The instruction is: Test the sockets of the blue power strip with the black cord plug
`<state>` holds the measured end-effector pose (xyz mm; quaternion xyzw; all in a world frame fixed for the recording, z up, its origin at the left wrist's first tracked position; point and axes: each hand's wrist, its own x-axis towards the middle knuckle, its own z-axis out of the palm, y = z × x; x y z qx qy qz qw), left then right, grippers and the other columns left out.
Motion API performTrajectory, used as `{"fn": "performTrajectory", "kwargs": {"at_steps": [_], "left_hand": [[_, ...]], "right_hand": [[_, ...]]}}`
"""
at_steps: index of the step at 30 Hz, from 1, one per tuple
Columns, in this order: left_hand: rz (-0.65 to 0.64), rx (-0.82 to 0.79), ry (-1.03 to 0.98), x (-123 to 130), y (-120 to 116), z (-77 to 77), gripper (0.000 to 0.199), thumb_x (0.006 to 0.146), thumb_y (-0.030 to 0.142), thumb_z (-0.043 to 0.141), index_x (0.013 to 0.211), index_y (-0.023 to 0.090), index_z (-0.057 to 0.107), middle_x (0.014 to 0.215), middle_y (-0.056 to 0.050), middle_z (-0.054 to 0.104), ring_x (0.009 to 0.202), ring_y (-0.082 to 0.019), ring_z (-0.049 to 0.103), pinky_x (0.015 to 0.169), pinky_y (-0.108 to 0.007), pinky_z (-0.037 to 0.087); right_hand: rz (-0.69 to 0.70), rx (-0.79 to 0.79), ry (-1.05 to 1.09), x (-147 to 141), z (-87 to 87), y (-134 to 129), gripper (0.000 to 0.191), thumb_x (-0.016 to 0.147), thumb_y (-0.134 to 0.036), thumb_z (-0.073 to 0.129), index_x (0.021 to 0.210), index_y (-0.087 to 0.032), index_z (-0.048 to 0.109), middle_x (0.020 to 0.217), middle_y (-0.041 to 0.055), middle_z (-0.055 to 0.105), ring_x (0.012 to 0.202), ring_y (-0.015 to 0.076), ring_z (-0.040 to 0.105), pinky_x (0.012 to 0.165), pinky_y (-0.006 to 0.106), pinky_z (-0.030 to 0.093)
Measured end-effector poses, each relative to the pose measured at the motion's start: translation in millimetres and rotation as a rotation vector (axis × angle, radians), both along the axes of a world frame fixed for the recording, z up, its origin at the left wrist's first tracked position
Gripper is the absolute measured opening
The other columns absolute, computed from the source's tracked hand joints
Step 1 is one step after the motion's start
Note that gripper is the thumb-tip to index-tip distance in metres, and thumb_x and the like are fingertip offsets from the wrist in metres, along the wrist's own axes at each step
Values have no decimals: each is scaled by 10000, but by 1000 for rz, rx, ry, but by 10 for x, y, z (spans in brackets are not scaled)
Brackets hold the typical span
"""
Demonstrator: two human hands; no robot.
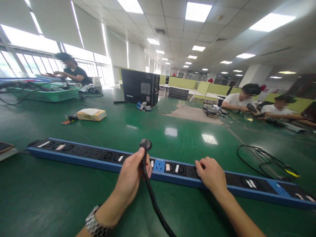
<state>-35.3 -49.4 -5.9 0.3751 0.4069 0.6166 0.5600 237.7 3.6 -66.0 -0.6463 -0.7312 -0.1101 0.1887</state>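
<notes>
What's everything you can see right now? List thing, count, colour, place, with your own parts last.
Table: one, green, spanning the view
Power strip: one, blue and black, across the front
Cable with plug: one, black, front centre
Computer tower: one, black, far side
Bundle, perhaps gloves: one, blue and grey, beside tower
Tissue pack: one, yellow and white, centre-left
Basket: one, green, far left
Loose cable: count unclear, black, right
Device parts: several, grey, far right
Co-workers: three, dark or white tops, one left, two right
Partitions: several, yellow-green, background
Blinds: several, grey, upper left
Ceiling lights: many, white, overhead
Watch: one, silver, left wrist
Left grip: one, bare, holding plugged cable
Right grip: one, bare, at strip
</notes>
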Motion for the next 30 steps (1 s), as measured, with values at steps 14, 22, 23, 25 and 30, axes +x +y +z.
{"fn": "performTrajectory", "kwargs": {"at_steps": [14,22,23,25,30], "left_hand": [[45,-354,307,-892,36,-265,469,753,548,577,533,204,346,350,107,273,255,-31,238,304,-142,157],[-91,-411,141,-881,57,-283,496,723,575,595,535,204,324,348,114,263,247,-32,226,304,-144,138],[-88,-414,140,-882,61,-290,503,710,585,601,532,205,323,343,115,258,244,-33,221,302,-146,135],[-67,-428,148,-883,68,-305,520,681,609,610,525,208,318,334,117,245,238,-35,211,297,-149,127],[-14,-455,253,-862,88,-320,520,671,640,595,531,204,347,351,109,271,261,-36,227,303,-151,133]], "right_hand": [[0,-23,13,6,2,-11,382,929,-378,407,637,-210,587,716,42,582,759,193,514,703,305,337],[3,-33,24,20,-6,4,375,923,-381,419,633,-212,584,705,36,575,751,192,508,699,304,334],[3,-34,22,22,-10,6,377,923,-383,420,630,-211,583,705,36,574,750,191,508,700,304,334],[4,-35,16,25,-18,10,379,923,-386,419,629,-211,583,710,38,576,754,192,509,702,305,334],[0,-20,7,21,-26,12,379,918,-387,424,624,-209,583,705,37,578,741,189,507,690,303,331]]}}
